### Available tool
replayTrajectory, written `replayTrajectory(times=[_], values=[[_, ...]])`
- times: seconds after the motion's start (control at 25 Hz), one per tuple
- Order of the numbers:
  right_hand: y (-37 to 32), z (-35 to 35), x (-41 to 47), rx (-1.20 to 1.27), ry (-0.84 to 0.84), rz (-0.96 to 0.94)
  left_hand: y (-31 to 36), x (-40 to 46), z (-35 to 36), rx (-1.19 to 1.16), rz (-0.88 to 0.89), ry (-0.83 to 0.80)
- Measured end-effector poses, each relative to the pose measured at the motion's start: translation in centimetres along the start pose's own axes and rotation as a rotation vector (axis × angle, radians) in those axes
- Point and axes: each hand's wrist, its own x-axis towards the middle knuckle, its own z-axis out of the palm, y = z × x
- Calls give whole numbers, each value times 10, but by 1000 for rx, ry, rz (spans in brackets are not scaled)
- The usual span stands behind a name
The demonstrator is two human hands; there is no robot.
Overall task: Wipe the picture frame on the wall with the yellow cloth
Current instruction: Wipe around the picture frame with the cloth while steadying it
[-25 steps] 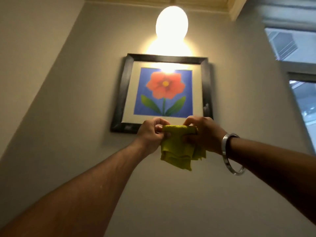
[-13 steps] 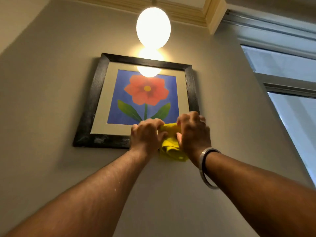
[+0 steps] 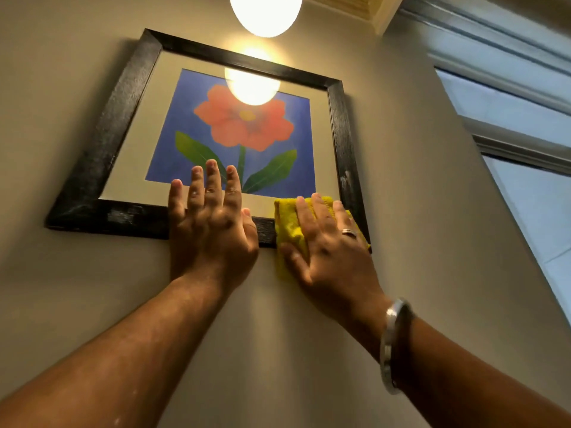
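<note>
while two forearms reach up, one bangle (image 3: 390,344) circles right wrist. left hand (image 3: 210,230) open, flat across bottom rail. right hand (image 3: 327,248) spread flat, pressing one yellow cloth (image 3: 289,225) onto lower right corner of one picture frame (image 3: 92,168), squarish, hung tilted on wall (image 3: 61,304). one lamp (image 3: 265,12) above; one window (image 3: 509,106) right.

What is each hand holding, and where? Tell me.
The right hand presses the yellow cloth flat against the frame's bottom right corner, palm on top. The left hand holds nothing; it rests open on the bottom edge.
</note>
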Motion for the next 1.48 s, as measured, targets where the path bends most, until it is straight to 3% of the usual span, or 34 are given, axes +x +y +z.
replayTrajectory(times=[0.2,0.44,0.52,0.64,0.72,0.92,1.0,1.08,1.28,1.36,1.48], values=[[65,-7,-11,-59,-5,-84,1,-1,0,46,33,-17],[71,-34,139,54,-191,138,1,-2,-1,62,35,-9],[75,-28,117,71,-176,104,2,-2,-2,47,24,-10],[68,-12,10,140,-124,-25,2,-2,-3,50,40,-24],[74,-10,3,149,-130,-38,2,-1,-2,54,49,-18],[76,-40,180,64,-172,133,0,-2,0,68,46,0],[77,-53,212,56,-198,191,1,-2,0,71,48,-5],[75,-57,192,46,-205,149,1,-3,0,68,40,-2],[85,-48,21,120,-289,-113,2,-1,1,64,49,-4],[94,-52,26,86,-319,-178,2,-1,1,60,43,-1],[83,-62,102,-53,-289,13,3,-3,2,74,45,5]])
